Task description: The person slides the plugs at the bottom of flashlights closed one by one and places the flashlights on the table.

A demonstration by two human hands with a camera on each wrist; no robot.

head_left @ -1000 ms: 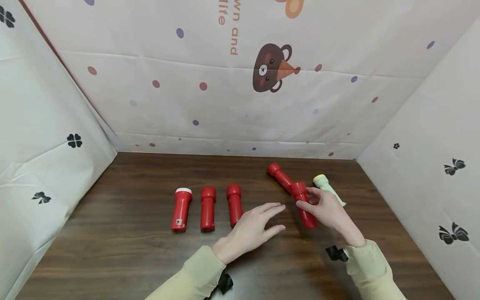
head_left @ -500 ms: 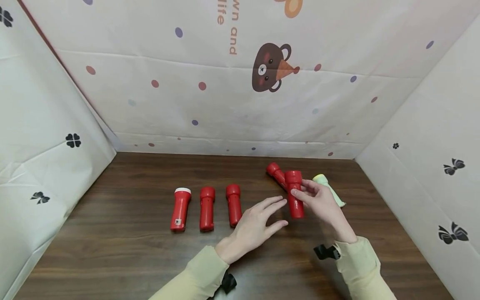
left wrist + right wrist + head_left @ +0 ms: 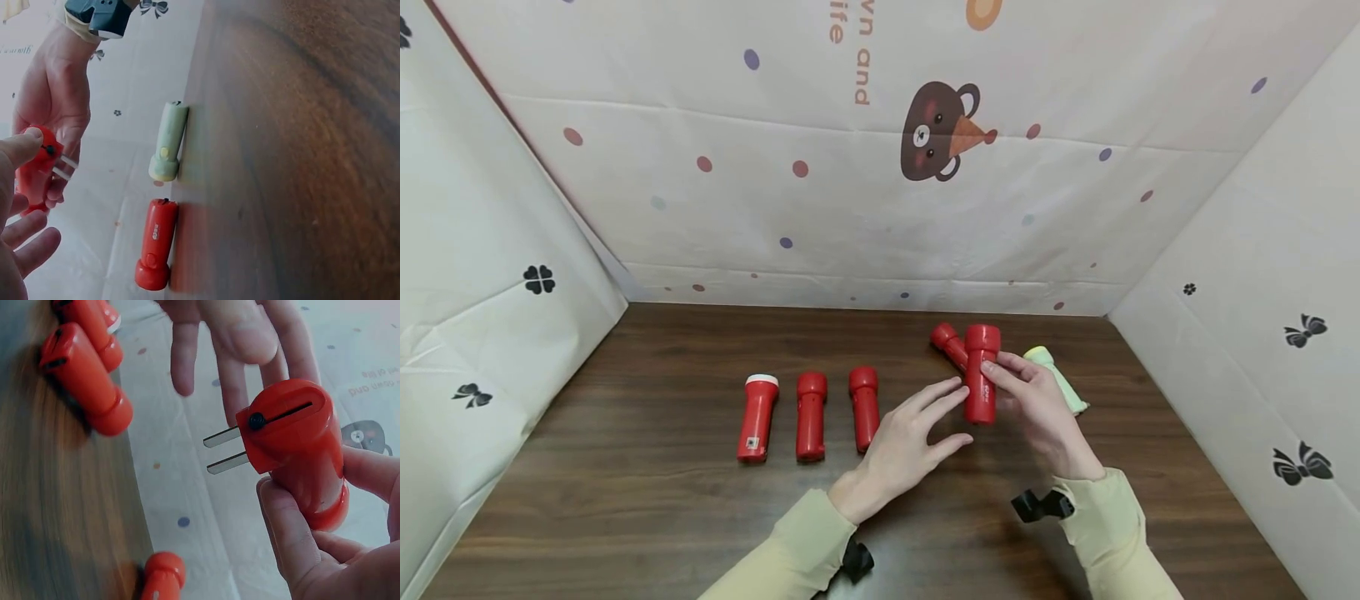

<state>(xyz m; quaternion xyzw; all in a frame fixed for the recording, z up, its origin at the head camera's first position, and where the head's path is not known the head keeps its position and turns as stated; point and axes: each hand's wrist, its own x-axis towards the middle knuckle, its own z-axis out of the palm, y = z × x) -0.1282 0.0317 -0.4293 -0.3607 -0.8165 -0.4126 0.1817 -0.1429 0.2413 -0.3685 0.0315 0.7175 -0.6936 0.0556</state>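
Observation:
A red flashlight (image 3: 981, 387) is held upright above the table in my right hand (image 3: 1047, 415), its head away from me. Thumb and fingers grip its barrel from the right. In the right wrist view two metal plug prongs (image 3: 224, 464) stick out from its tail end, beside a black slider (image 3: 256, 420) in a slot. My left hand (image 3: 898, 446) hovers just left of the flashlight, fingers extended and thumb apart. Its fingertips come close to the barrel; whether they touch it I cannot tell.
Three red flashlights lie in a row at left: a white-rimmed one (image 3: 757, 421), a middle one (image 3: 811, 417) and one (image 3: 864, 404) near my left hand. Behind the held one lies another red flashlight (image 3: 950, 343). A pale green flashlight (image 3: 1057, 379) lies at right. Printed cloth walls (image 3: 820, 208) enclose the table (image 3: 647, 500).
My right hand has lifted the red flashlight and brought it left and away from me, closer to my left hand. The left hand has barely moved. The other flashlights stay where they were.

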